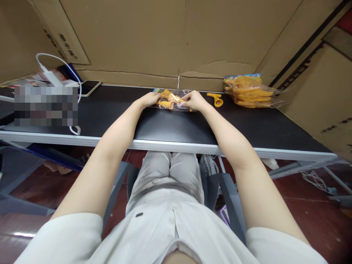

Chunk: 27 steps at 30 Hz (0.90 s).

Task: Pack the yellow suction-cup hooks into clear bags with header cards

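A clear plastic bag [176,98] with yellow-orange plastic pieces inside lies across the middle of the black table. My left hand [150,99] grips the bag's left end, near its coloured header. At the other end, the fingers of my right hand [194,100] are closed on the plastic. Just right of that hand lies a loose yellow-orange plastic piece [215,99] with a round, cup-like end and a short bar. The fingertips of both hands are partly hidden by the bag and its glare.
Filled bags of yellow-orange pieces [249,91] are stacked at the back right. A phone [90,88] lies at the back left, beside a white cable [59,55] and a blurred-out area. Cardboard walls [176,36] enclose the table [170,126] behind and at the sides.
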### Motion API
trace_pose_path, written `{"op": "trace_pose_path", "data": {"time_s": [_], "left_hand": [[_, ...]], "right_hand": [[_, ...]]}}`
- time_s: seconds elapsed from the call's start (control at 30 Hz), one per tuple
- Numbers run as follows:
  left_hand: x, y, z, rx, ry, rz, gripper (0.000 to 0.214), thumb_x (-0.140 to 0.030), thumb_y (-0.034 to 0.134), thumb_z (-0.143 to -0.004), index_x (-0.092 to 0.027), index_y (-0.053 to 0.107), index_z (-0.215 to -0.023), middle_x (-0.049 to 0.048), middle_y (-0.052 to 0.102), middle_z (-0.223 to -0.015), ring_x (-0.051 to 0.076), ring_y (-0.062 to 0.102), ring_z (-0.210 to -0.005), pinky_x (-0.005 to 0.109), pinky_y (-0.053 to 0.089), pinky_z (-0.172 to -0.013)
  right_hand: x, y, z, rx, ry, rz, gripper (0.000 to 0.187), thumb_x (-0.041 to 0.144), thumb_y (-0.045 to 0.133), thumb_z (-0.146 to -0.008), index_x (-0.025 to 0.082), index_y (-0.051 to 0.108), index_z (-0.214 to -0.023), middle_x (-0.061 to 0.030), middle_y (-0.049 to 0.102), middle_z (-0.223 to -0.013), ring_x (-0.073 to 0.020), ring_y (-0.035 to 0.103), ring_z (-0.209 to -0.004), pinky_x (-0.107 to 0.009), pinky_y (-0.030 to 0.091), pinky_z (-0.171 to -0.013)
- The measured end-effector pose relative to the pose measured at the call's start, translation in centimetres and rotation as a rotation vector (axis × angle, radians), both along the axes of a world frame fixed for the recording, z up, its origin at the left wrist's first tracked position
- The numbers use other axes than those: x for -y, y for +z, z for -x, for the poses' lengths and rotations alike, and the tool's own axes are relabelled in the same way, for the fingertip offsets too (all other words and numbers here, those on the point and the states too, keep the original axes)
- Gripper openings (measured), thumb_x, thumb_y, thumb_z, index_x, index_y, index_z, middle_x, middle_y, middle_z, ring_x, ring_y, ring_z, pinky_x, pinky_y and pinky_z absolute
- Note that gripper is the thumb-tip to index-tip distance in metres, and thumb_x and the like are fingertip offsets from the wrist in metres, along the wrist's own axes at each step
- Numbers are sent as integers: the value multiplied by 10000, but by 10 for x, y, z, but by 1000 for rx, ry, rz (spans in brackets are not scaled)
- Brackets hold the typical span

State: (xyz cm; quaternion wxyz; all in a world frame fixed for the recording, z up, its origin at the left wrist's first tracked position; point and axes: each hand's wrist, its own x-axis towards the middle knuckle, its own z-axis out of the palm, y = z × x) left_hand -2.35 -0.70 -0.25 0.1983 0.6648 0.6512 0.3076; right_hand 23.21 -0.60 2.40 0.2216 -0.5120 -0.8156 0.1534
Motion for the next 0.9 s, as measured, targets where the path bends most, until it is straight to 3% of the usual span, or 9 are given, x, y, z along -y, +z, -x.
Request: {"op": "trace_pose_path", "data": {"time_s": [0.13,0.23,0.3,0.47,0.57,0.67,0.77,0.9], "left_hand": [[3,2,-4,28,9,50,573,-449,438,-1129,-127,769,-1468,137,729,-1549,317,681,-1462,348,472,-1262],[6,5,-6,87,5,53,564,-465,460,-1134,-138,759,-1483,138,728,-1550,321,671,-1478,371,463,-1280],[6,5,-6,117,10,53,558,-483,489,-1129,-149,755,-1489,135,721,-1560,328,663,-1487,390,454,-1292],[1,2,-4,184,19,21,599,-485,467,-1159,-110,671,-1579,180,664,-1625,322,640,-1507,390,424,-1307],[-1,3,-3,140,30,8,585,-414,400,-1192,-75,636,-1605,198,626,-1661,297,606,-1542,359,400,-1311],[0,6,-3,71,39,14,578,-374,356,-1202,-74,629,-1614,191,603,-1685,284,576,-1572,348,392,-1310],[2,7,-4,44,31,-3,569,-355,355,-1195,-99,630,-1623,169,606,-1688,277,555,-1592,362,379,-1323],[4,8,-5,46,-31,-42,570,-356,366,-1174,-141,648,-1620,117,621,-1680,272,561,-1587,360,393,-1323]], "right_hand": [[3,1,3,97,-36,-36,263,292,843,-860,138,855,-1072,-144,833,-1008,-373,767,-1152,-401,605,-986],[9,3,7,175,-74,-20,117,227,819,-879,152,840,-967,-155,817,-994,-404,762,-1196,-420,597,-1014],[11,2,10,147,-75,2,119,217,837,-865,154,830,-966,-150,818,-1012,-402,755,-1213,-433,589,-1054],[5,-3,13,-284,-107,137,206,172,794,-878,163,782,-1084,-116,823,-1169,-286,768,-1159,-409,639,-1043],[1,-4,11,-463,-150,214,187,77,724,-869,197,727,-1013,-98,810,-1253,-226,781,-1104,-380,674,-983],[1,-1,7,-400,-193,236,128,81,706,-887,205,673,-884,-106,822,-1084,-236,798,-1026,-396,680,-967],[6,3,4,-334,-144,289,131,173,740,-917,209,663,-817,-111,810,-916,-250,807,-933,-409,676,-948],[7,6,1,-327,-51,301,147,297,822,-903,194,717,-899,-129,829,-943,-260,809,-912,-405,679,-897]]}}
